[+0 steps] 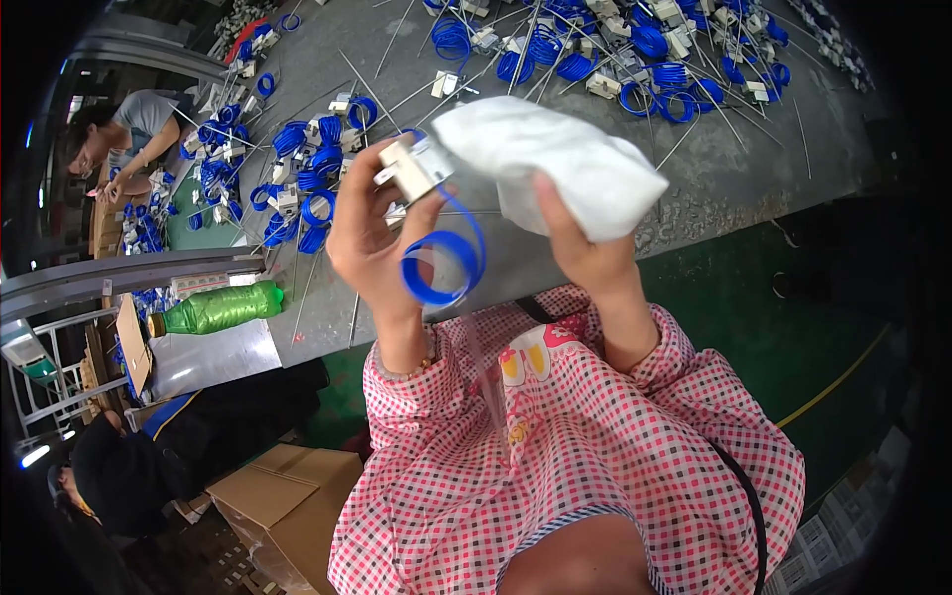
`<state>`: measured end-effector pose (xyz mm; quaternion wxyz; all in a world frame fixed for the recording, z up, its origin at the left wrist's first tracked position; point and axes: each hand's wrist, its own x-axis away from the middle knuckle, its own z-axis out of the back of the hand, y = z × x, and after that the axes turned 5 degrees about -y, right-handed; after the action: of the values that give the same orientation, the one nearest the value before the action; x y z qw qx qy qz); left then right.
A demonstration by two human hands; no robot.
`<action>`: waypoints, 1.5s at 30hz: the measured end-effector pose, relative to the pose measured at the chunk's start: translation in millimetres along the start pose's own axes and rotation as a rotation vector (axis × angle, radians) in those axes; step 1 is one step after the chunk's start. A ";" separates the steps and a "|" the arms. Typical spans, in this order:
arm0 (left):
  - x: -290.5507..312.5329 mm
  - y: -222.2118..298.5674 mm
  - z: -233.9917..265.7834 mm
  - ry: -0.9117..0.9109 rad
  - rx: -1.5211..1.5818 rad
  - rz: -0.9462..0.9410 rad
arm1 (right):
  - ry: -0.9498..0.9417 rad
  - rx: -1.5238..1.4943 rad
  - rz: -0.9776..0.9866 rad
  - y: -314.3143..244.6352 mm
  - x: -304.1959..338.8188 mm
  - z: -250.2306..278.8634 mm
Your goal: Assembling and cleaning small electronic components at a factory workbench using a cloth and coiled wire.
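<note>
Pink-checked smock (595,426) is worn; cream housing (413,172) with coiled blue tubing (420,289) is pinched by the left hand (369,238), white cloth (540,144) by the right hand (593,260).

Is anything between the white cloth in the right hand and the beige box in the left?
Nothing visible: the white cloth in the right hand ends close beside the beige box; the blue coil hangs below. Whether they touch is unclear.
</note>
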<state>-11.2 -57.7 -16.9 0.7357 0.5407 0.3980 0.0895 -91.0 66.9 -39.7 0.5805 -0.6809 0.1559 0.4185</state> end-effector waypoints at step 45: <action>16.3 11.6 -19.7 -0.158 0.296 0.036 | -0.005 -0.153 -0.311 -14.4 -6.1 16.0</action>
<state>-10.3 -29.7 -16.8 0.6754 0.6555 0.3378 0.0003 -90.8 84.0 -25.2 0.5852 -0.7378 0.0150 0.3361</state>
